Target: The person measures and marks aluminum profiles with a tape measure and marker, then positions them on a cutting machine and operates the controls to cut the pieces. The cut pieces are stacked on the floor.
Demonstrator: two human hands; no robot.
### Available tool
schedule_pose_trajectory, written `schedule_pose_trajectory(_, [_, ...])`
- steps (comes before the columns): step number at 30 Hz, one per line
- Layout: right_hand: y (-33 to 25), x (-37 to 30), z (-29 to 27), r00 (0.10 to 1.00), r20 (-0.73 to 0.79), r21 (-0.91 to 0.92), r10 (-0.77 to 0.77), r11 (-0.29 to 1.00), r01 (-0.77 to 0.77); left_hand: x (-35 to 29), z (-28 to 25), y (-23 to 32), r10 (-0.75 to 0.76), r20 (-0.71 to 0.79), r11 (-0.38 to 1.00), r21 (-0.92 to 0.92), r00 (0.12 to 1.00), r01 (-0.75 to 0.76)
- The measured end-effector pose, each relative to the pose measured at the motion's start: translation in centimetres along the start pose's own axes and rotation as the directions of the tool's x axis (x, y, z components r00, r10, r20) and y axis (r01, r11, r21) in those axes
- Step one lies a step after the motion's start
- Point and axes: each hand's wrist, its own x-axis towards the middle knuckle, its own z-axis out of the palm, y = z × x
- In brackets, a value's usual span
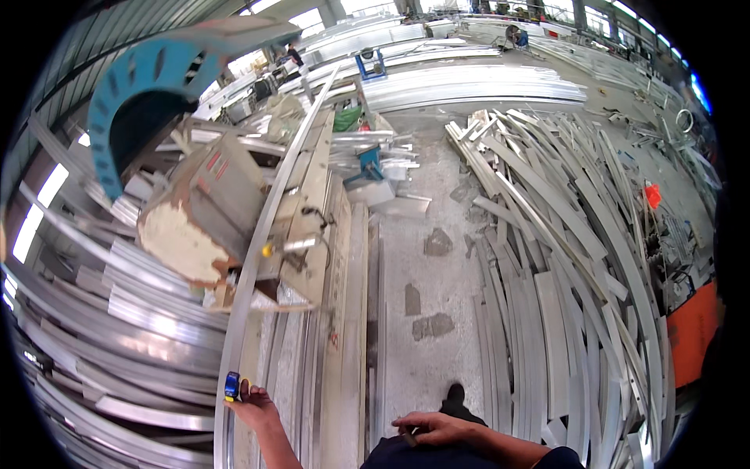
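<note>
My left hand (255,408) is closed on a small blue and yellow tape measure (232,386). It holds the tape measure against the near end of a long, narrow silver metal profile (269,211). This profile runs away from me along a machine bench (337,258), past a yellow-tipped clamp (298,245). Close to my body, my right hand (437,429) is curled with its fingers closed around a short, thin, dark stick-like thing (409,434), whose kind I cannot make out. No blade of the machine shows beside the profile.
A blue curved guard (105,117) and a worn machine housing (211,195) rise at the left. Stacked metal profiles (148,328) lie left of the bench; a large loose pile (555,234) lies right of the concrete aisle (430,273). Another person (295,56) stands far off.
</note>
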Motion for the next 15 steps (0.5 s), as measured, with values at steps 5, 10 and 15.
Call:
schedule_pose_trajectory(5, [-4.8, 4.6, -13.6, 0.952, -0.304, -0.249, -0.024, 0.967, -0.055, 3.1, 13.4, -7.0, 0.029, 0.058, 1.000, 0.007, 0.998, -0.030])
schedule_pose_trajectory(10, [-6.0, 12.1, -25.4, 0.913, -0.403, -0.228, 0.058, 0.960, -0.161, 7.6, 23.5, -16.0, 0.011, 0.098, 1.000, 0.026, 0.995, -0.014])
schedule_pose_trajectory(15, [-13.6, 25.8, -37.6, 0.939, -0.278, -0.537, -0.205, 0.843, 0.025, 10.7, 36.3, -26.3, 0.000, 0.090, 0.999, -0.046, 0.996, 0.004])
